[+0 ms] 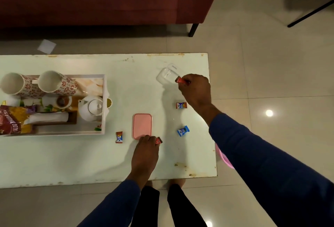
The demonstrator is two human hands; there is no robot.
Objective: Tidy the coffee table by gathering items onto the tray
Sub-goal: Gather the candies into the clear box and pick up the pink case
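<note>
White coffee table [72,154]: left hand [145,151] pinches red candy [158,140]; right hand [196,91] pinches another candy [180,80], possibly touching glass [165,77].

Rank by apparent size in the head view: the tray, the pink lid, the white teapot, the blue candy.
1. tray
2. pink lid and white teapot: look alike, unranked.
3. blue candy

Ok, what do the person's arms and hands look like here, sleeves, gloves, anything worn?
Both arms wear long dark blue sleeves ending at the wrists. The left hand and right hand are bare: no gloves, and no rings, watch or bands show in this view. The sleeves look plain, without markings.
</note>
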